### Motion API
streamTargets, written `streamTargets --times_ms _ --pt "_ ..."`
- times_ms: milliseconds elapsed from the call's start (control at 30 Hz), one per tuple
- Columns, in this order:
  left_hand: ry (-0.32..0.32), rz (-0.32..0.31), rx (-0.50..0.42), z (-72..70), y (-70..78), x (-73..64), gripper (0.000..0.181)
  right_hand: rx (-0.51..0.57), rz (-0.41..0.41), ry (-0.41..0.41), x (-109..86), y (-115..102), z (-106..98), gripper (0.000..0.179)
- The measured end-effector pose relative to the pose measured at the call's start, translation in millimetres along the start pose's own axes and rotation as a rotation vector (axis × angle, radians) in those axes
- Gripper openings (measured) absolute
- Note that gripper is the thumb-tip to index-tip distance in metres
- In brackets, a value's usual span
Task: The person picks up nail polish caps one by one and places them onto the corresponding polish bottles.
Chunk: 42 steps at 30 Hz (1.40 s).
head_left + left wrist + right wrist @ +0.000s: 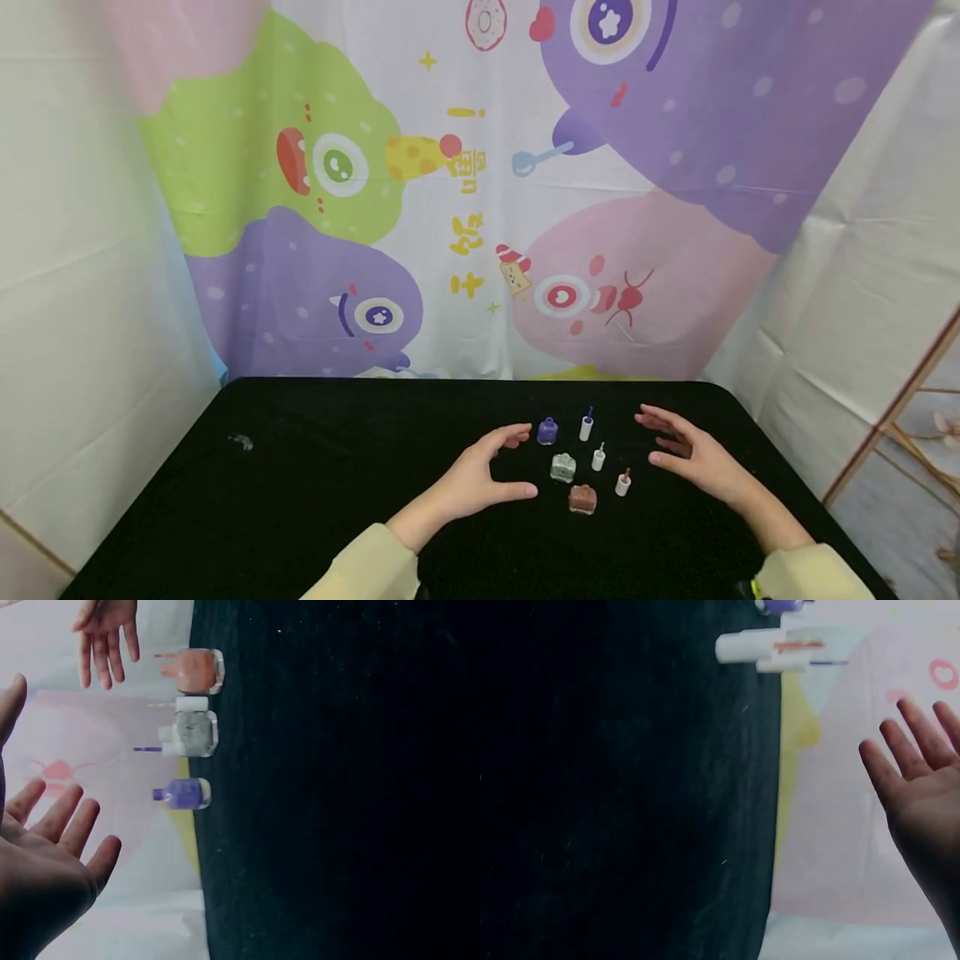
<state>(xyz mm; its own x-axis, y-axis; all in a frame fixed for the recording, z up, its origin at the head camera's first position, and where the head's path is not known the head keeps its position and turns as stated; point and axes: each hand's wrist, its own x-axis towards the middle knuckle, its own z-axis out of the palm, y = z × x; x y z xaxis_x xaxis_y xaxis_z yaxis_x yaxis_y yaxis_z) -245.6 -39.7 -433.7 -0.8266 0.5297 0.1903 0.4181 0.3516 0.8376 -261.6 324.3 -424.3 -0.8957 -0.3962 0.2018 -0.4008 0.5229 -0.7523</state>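
Three uncapped nail polish bottles stand in a slanting row on the black table: a purple bottle (547,431), a silver-grey bottle (562,468) and a copper-brown bottle (582,499). To their right, three white caps stand with brushes pointing up: the purple-brush cap (586,425), the grey-brush cap (597,457) and the brown-brush cap (623,482). My left hand (483,475) hovers left of the bottles, thumb and fingers spread apart, holding nothing. On the other side, my right hand (693,458) is held beside the caps with relaxed fingers, also holding nothing.
Black cloth covers the table (300,500), with a small pale mark (242,442) at its left. Behind hangs a curtain (450,333) printed with cartoon figures. White cloth walls (90,250) flank both sides, and a wood-framed panel (922,417) stands at the right.
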Motion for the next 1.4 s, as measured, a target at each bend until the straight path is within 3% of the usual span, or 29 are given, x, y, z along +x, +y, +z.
streamTargets --times_ms 300,500,733,1000,1400 --pt "-0.121 -0.035 -0.11 22.3 -10.4 18.7 0.063 0.118 0.067 -0.115 -0.1 30.1 0.6 0.06" --pt "-0.154 -0.045 -0.145 36.9 -11.9 25.4 0.058 0.126 0.105 -0.172 3.0 41.1 3.5 0.055" --pt "-0.178 -0.108 -0.148 48.9 -12.9 32.3 0.057 0.098 0.099 -0.247 6.6 47.1 9.8 0.051" --pt "-0.178 -0.127 -0.144 62.4 -15.9 36.0 0.057 0.059 0.14 -0.288 12.9 58.2 18.8 0.047" --pt "-0.176 -0.196 -0.165 79.2 -18.0 40.5 0.056 0.029 0.07 -0.326 17.2 65.5 25.4 0.04"
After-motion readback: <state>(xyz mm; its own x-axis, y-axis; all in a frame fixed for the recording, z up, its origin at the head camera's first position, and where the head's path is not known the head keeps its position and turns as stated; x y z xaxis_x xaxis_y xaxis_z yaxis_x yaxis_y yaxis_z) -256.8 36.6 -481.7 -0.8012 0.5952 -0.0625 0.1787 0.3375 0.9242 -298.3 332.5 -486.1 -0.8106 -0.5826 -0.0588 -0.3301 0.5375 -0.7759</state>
